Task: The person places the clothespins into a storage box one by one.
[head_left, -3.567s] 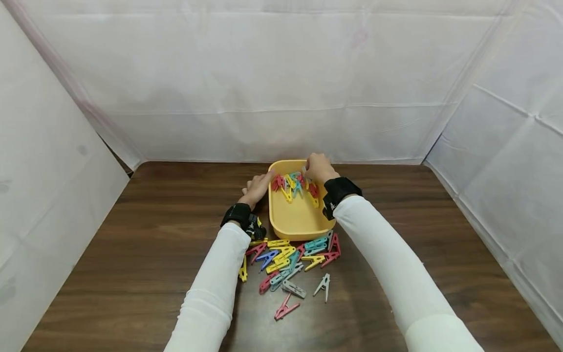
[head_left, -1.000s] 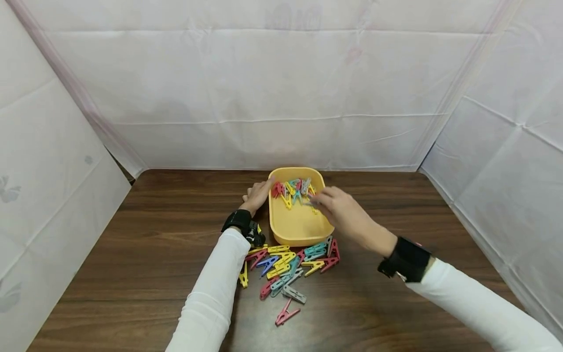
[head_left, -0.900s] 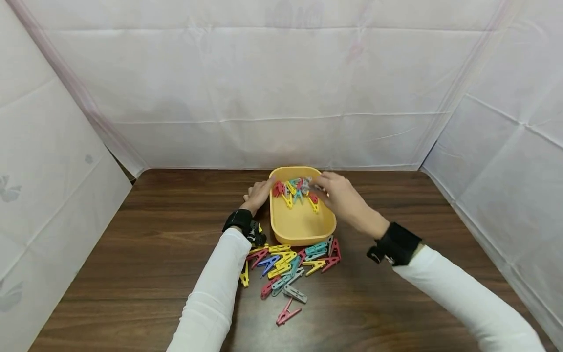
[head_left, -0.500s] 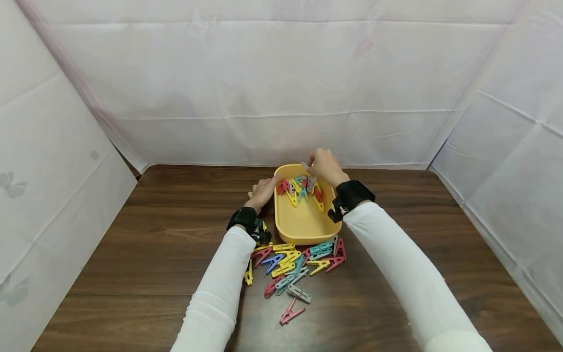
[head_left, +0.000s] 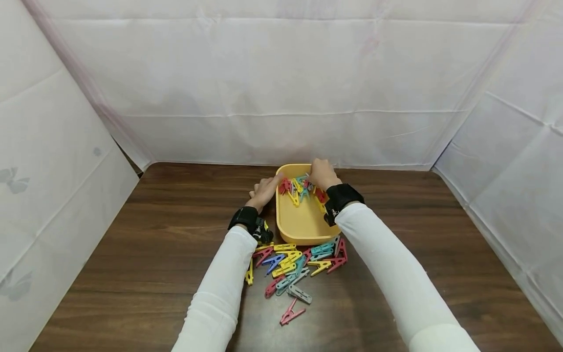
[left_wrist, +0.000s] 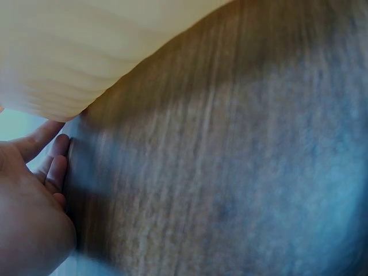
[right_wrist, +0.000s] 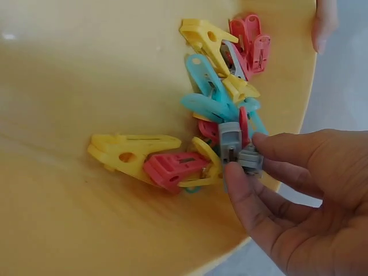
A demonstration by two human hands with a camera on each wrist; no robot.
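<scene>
Since a second ago we see the right hand (head_left: 322,174) has swung back from the tub's near right side to its far rim, wrist now over the right wall. The yellow tub (head_left: 303,226) sits mid-worktop (head_left: 132,274) near the white backdrop, with bare wood well to either side and a loose pile of pegs (head_left: 295,266) just at its near edge. The grey peg (right_wrist: 237,154) is small, plastic, pinched at its handle end between right thumb and fingers (right_wrist: 247,201) against the clipped pegs (right_wrist: 224,86) at the far rim. The left hand (head_left: 264,190) rests on the tub's outer left wall, fingers relaxed.
</scene>
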